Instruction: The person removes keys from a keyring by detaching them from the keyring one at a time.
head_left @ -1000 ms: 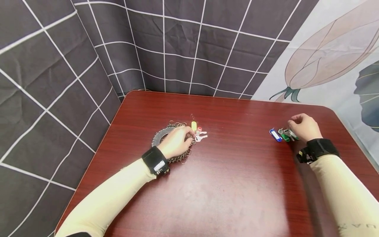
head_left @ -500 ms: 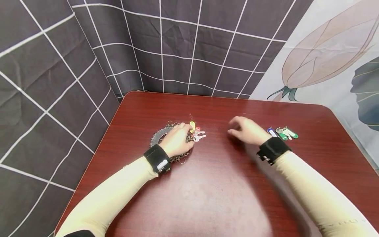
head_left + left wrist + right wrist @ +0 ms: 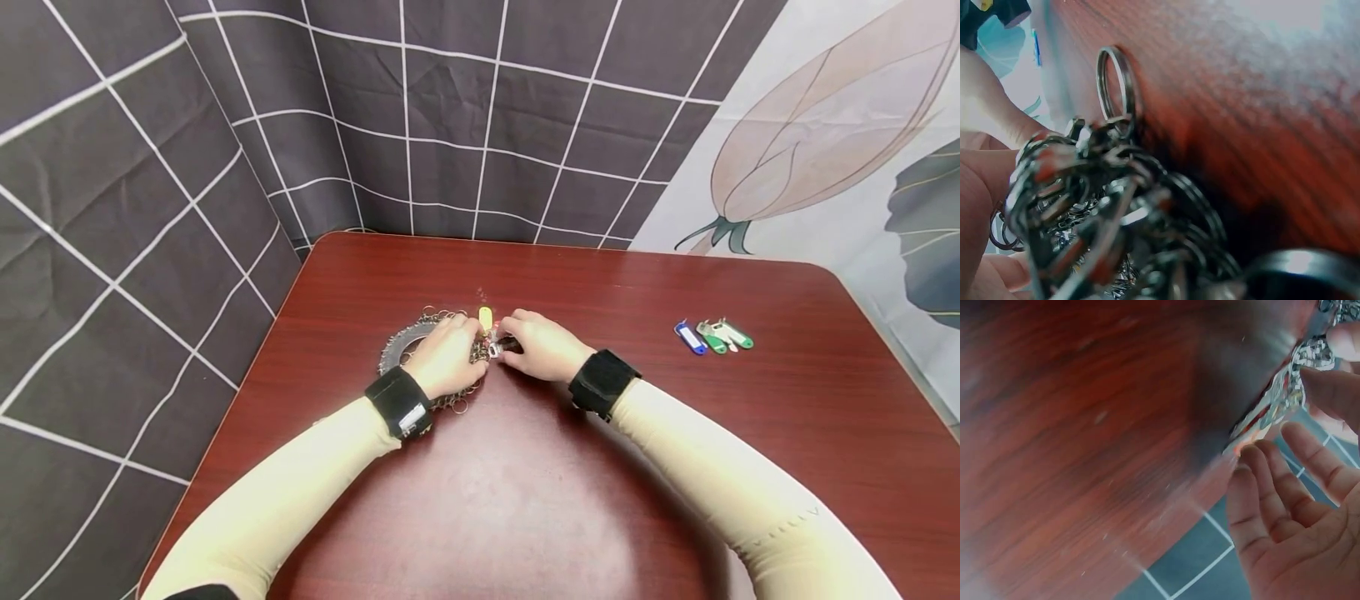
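We see both hands meeting at the left-centre of the worktop [image 3: 525, 467]. The left hand [image 3: 444, 360] lies curled over the ring pile [image 3: 405, 343], a heap of metal split rings; its fingers hold a cluster of them (the left wrist view shows rings [image 3: 1091, 206] bunched against the palm, one loop standing upright). The right hand [image 3: 542, 347] comes in from the right, fingers loosely bent, fingertips touching the small keys [image 3: 497, 347] just beside the pile. Whether it actually grips them, we cannot tell; in the right wrist view the fingers [image 3: 1285, 487] are only half-curled next to the blurred metal. A yellow tag [image 3: 485, 317] sits just behind the keys. Well apart, at the right side, we note the blue tag [image 3: 689, 337] and two green tags [image 3: 723, 335] lying together.
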Demonstrator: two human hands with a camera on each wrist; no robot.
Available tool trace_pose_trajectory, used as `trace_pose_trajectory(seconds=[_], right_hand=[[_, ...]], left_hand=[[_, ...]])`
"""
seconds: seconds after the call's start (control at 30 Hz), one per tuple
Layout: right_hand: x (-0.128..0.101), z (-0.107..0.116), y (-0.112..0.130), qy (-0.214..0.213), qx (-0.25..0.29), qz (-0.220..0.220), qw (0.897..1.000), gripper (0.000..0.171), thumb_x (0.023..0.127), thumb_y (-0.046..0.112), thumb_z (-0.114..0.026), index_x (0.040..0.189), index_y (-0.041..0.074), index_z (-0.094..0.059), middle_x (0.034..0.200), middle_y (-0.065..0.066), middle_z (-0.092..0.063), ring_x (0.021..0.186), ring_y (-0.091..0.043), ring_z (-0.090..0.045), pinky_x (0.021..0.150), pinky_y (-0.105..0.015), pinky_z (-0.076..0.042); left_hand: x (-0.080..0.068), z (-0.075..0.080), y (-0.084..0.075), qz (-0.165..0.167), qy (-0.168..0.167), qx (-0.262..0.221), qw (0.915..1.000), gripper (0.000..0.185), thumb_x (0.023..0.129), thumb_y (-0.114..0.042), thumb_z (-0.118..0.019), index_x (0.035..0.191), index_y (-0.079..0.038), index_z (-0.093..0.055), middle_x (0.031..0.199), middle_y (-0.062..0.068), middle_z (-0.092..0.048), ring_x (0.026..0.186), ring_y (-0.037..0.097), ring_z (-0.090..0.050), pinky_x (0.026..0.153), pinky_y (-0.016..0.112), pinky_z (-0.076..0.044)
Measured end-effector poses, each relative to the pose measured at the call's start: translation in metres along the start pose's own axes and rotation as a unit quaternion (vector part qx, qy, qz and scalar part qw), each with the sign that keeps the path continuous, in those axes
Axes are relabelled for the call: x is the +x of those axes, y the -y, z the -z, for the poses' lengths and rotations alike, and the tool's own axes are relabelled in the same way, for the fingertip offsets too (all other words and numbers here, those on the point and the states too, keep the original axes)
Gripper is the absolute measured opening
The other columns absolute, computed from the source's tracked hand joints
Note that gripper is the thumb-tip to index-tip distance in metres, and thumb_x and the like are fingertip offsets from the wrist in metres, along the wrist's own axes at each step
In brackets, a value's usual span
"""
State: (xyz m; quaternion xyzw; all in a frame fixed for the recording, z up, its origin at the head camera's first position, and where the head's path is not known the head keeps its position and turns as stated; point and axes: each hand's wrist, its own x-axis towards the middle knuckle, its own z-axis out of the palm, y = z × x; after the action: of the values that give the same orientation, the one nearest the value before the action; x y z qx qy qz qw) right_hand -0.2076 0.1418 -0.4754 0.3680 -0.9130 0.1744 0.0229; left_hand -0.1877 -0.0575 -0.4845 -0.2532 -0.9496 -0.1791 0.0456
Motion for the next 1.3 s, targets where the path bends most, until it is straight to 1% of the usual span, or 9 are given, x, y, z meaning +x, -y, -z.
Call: trace_pose_trajectory(seconds=[0.2,0.4,0.5,0.6,0.73,0.9,1.0,1.13,1.3], right_hand=[[0.008,-0.008,0.006,-0.005,-0.009,-0.007,1.000,0.019,0.082,0.021,-0.076,0.092,0.009,-0.065,0.084,-0.003,-0.052,0.075,-0.017,-0.048,0.070,-0.031,-0.043],[0.009,-0.016,0.006,0.001,-0.013,-0.023,1.000,0.012,0.085,0.017,-0.071,0.088,0.011,-0.062,0.083,-0.001,-0.050,0.074,-0.016,-0.048,0.069,-0.031,-0.043],[0.007,-0.016,0.007,-0.001,-0.003,-0.033,0.999,0.010,0.084,0.014,-0.070,0.085,0.011,-0.061,0.081,-0.001,-0.050,0.072,-0.016,-0.048,0.068,-0.031,-0.043],[0.004,-0.016,0.006,-0.004,-0.003,-0.033,0.999,0.009,0.082,0.011,-0.068,0.080,0.013,-0.059,0.077,0.000,-0.048,0.070,-0.015,-0.047,0.066,-0.031,-0.042],[0.001,-0.015,0.005,0.001,-0.011,-0.030,0.999,0.013,0.079,0.009,-0.066,0.074,0.015,-0.055,0.074,0.001,-0.045,0.070,-0.017,-0.044,0.066,-0.031,-0.039],[-0.004,-0.013,0.003,0.004,-0.012,-0.028,1.000,0.015,0.076,0.008,-0.066,0.074,0.016,-0.054,0.075,0.001,-0.044,0.074,-0.021,-0.044,0.070,-0.034,-0.037],[-0.007,-0.011,0.002,-0.002,0.000,-0.025,1.000,0.016,0.075,0.007,-0.067,0.073,0.016,-0.054,0.076,0.001,-0.044,0.075,-0.022,-0.044,0.071,-0.034,-0.037],[-0.008,-0.007,0.000,-0.017,0.024,-0.025,0.999,0.015,0.076,0.008,-0.066,0.074,0.016,-0.054,0.077,0.001,-0.046,0.076,-0.020,-0.045,0.071,-0.032,-0.038],[-0.008,0.001,0.000,-0.033,0.077,-0.035,0.996,0.010,0.077,0.008,-0.064,0.077,0.013,-0.056,0.079,0.000,-0.051,0.077,-0.016,-0.049,0.072,-0.031,-0.042]], left_hand=[[-0.001,0.004,-0.004,0.000,-0.003,-0.001,1.0000,0.035,0.078,-0.025,-0.073,0.106,-0.006,-0.062,0.098,0.006,-0.057,0.096,0.024,-0.053,0.086,0.036,-0.045],[-0.004,0.004,-0.008,-0.004,-0.005,-0.004,1.0000,0.024,0.079,-0.022,-0.072,0.094,-0.004,-0.067,0.095,0.006,-0.057,0.091,0.024,-0.054,0.082,0.035,-0.046],[-0.005,0.003,-0.007,-0.003,-0.008,-0.004,1.0000,0.021,0.078,-0.021,-0.072,0.092,-0.005,-0.067,0.095,0.005,-0.057,0.091,0.023,-0.054,0.083,0.035,-0.046],[-0.005,0.002,-0.006,0.001,-0.007,-0.004,1.0000,0.022,0.078,-0.021,-0.071,0.094,-0.005,-0.069,0.097,0.006,-0.058,0.094,0.024,-0.054,0.086,0.036,-0.046],[-0.005,0.000,-0.003,0.004,0.001,0.002,1.0000,0.024,0.079,-0.022,-0.070,0.097,-0.006,-0.069,0.100,0.006,-0.059,0.096,0.025,-0.054,0.089,0.036,-0.045],[-0.006,-0.002,-0.003,-0.006,0.000,0.003,1.0000,0.023,0.078,-0.021,-0.071,0.096,-0.008,-0.069,0.103,0.007,-0.060,0.100,0.025,-0.055,0.091,0.036,-0.045],[-0.006,-0.002,-0.005,-0.010,-0.003,-0.004,0.9999,0.022,0.077,-0.020,-0.072,0.096,-0.008,-0.070,0.103,0.007,-0.060,0.101,0.026,-0.054,0.091,0.036,-0.045],[-0.007,-0.002,-0.007,-0.003,-0.006,-0.007,1.0000,0.021,0.077,-0.021,-0.072,0.095,-0.010,-0.070,0.103,0.005,-0.059,0.100,0.024,-0.054,0.090,0.035,-0.044],[-0.007,0.000,-0.010,0.001,-0.013,-0.004,0.9999,0.016,0.077,-0.023,-0.073,0.090,-0.014,-0.068,0.097,0.001,-0.056,0.096,0.021,-0.052,0.087,0.034,-0.044]])
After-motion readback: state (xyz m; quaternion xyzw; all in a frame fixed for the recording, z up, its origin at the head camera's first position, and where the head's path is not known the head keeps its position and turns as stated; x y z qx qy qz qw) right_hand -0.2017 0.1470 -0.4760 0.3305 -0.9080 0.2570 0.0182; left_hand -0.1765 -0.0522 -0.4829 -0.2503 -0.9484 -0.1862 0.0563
